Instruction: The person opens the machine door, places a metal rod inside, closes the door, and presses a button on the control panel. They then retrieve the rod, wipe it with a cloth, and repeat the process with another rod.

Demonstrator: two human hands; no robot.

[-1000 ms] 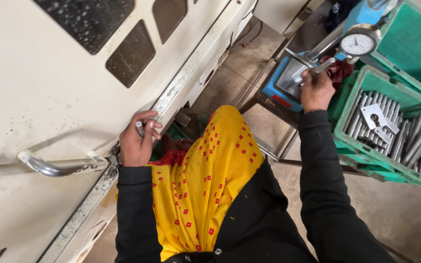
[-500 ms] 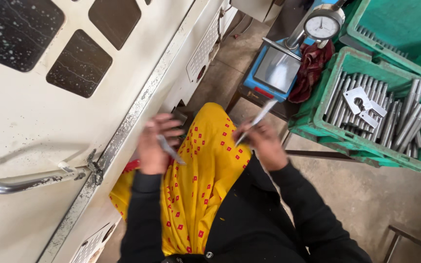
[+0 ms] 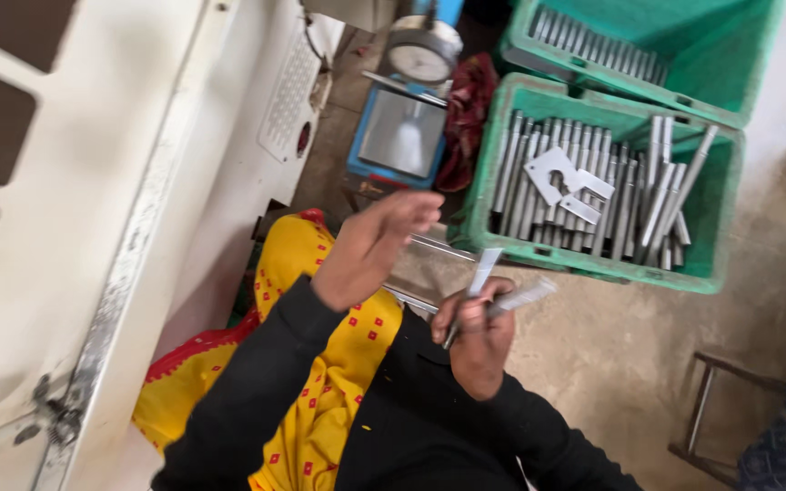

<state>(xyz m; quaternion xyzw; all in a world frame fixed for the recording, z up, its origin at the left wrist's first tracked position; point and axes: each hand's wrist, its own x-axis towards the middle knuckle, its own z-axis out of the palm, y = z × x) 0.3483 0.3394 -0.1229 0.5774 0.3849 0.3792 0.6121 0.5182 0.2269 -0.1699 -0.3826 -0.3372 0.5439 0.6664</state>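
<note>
The right hand [image 3: 477, 332] was closed tight around two thin, shiny metal rods [image 3: 502, 289], holding them up close in front of the body, just below the green plastic crate [image 3: 593, 264] full of the same grey rods. The left hand [image 3: 377, 244] was lifted beside it with fingers loosely open, holding nothing. A round dial gauge on a blue stand [image 3: 422, 55] stood beside the crate, within easy reach.

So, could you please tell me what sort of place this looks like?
Probably a small machining or metalworking shop: green plastic crates full of metal rods, a dial gauge on a blue stand, and a large cream machine housing beside the person.
</note>
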